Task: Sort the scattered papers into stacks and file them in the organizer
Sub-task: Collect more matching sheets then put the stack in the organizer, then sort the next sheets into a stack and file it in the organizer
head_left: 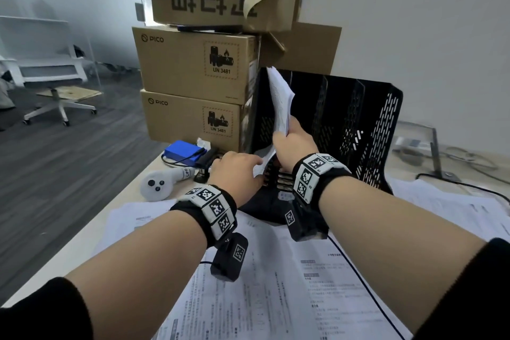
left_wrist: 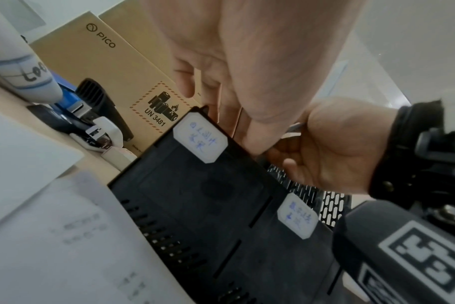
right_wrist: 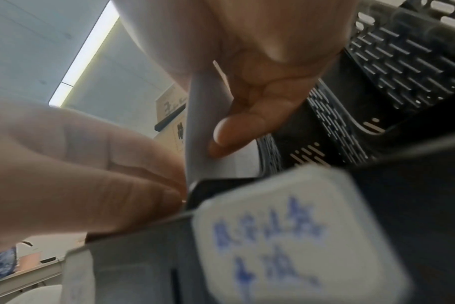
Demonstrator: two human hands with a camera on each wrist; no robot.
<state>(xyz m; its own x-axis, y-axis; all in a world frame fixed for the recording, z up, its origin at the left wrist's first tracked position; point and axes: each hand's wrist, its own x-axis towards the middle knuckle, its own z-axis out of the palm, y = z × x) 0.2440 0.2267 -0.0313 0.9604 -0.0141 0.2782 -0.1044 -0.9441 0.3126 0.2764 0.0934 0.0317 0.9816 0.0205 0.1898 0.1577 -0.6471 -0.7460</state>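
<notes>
A black mesh organizer (head_left: 358, 119) with several upright slots stands at the back of the table. My right hand (head_left: 295, 141) grips a stack of white papers (head_left: 280, 102) by its near edge. The stack stands upright and tilted in the leftmost slot. My left hand (head_left: 237, 168) reaches in from the left, its straight fingers pressing the stack's lower corner at the organizer's front. In the right wrist view the right hand's fingertips (right_wrist: 221, 135) curl round the papers (right_wrist: 205, 123). White handwritten labels (left_wrist: 199, 137) sit on the organizer's front lip (left_wrist: 195, 195).
Stacked cardboard boxes (head_left: 193, 63) stand just left of the organizer. A blue battery pack (head_left: 183, 152), a stapler (head_left: 205, 165) and a white controller (head_left: 160, 181) lie near my left hand. Printed sheets (head_left: 276, 284) cover the near table, crossed by a black cable (head_left: 358, 270).
</notes>
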